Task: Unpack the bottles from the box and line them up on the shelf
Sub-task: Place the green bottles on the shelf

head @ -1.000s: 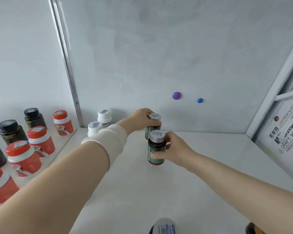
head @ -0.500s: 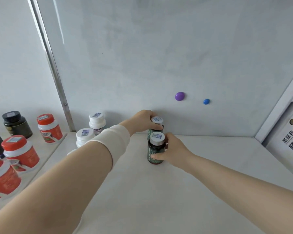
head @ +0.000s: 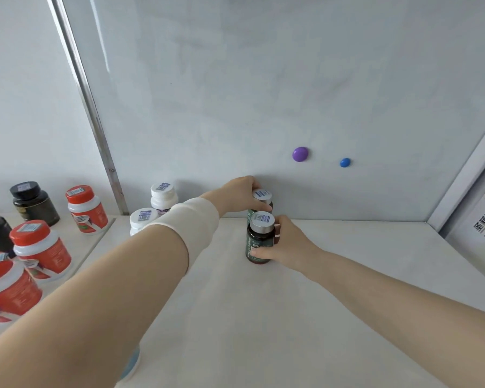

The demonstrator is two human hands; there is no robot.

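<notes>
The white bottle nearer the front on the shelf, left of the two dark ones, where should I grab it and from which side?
Take the front white bottle by its wide flat cap from above. It stands upright, another white bottle sits close behind it, and the left forearm covers its body, so the sides look crowded. Fingers around the cap rim is probably the easiest grip.

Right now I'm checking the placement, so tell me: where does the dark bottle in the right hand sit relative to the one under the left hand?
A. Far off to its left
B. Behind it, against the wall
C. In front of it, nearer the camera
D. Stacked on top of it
C: the right hand holds the front dark bottle upright on the shelf, directly in front of the rear bottle gripped by the left hand.
</notes>
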